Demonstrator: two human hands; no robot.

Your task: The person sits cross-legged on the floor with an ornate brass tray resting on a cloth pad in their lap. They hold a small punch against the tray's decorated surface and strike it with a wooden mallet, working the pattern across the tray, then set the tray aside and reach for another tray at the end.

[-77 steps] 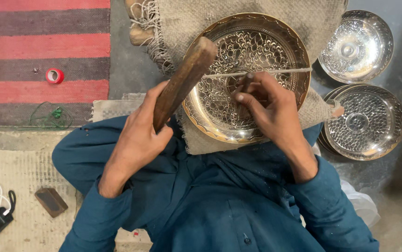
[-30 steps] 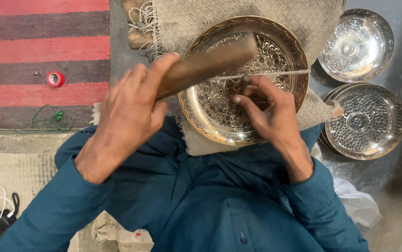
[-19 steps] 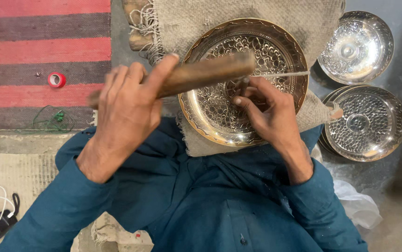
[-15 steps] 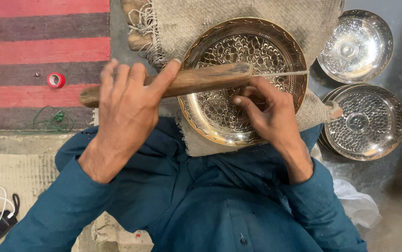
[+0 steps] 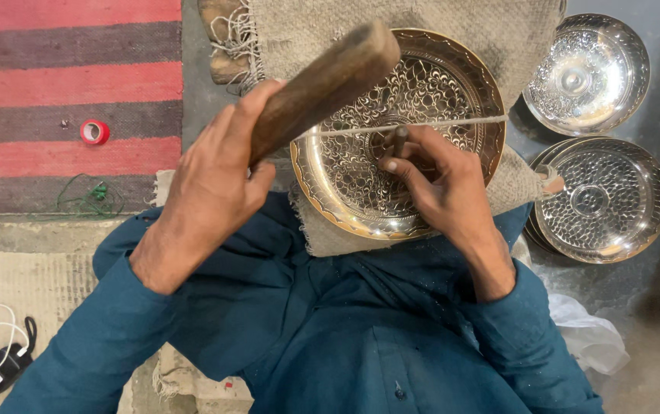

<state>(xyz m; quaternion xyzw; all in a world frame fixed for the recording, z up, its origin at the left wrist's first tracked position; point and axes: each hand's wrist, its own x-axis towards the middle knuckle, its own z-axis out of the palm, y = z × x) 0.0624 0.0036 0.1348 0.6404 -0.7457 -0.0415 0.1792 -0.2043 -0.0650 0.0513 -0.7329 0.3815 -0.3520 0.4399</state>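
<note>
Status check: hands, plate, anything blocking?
Left hand grips wooden mallet, raised over plate. Right hand pinches punch upright on engraved brass plate. Thin string spans the plate; nothing else obstructing.

Floor [image 5: 199, 84]: grey concrete. Red and dark striped rug [image 5: 69, 77] covers the top-left corner, red tape roll [image 5: 94, 132] on it, green wire tangle [image 5: 88, 195] at its lower edge. Woven mat [image 5: 15, 284] along the left edge, black charger [image 5: 4, 368] with white cable on it. Burlap cloth [image 5: 483, 38] at top centre. Two patterned silver plates [image 5: 587, 73] [image 5: 598, 199] near the right edge, lower one seems to top a stack. White plastic bag [image 5: 590, 337] bottom right.
</note>
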